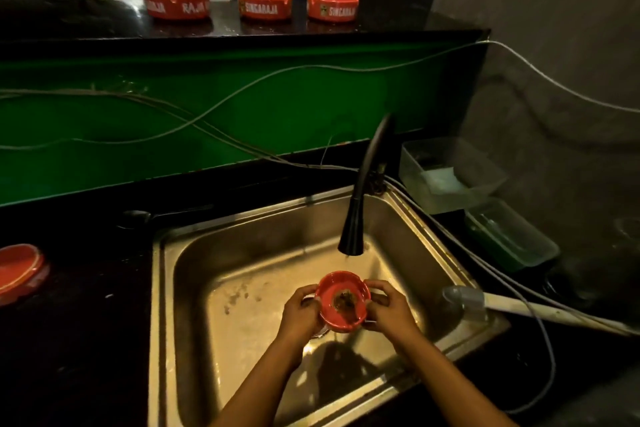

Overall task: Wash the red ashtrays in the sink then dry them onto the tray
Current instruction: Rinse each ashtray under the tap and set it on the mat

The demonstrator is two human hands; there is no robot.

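I looked down on a dim black bench (86, 340) with a steel sink (242, 340) set into it, a green panel (173, 121) behind strung with loose cables. On the upper ledge (86, 19) at twelve o'clock stood three red ashtrays (265, 4), lettered "SINGARAJA". Another red piece (19, 270) sat at nine o'clock. Clear tubs (450, 173) stood at three o'clock. Under the black tap (360, 198), my left hand (299, 314) and right hand (391, 310) curled their fingers round a dirty ashtray (343, 302) over the basin.
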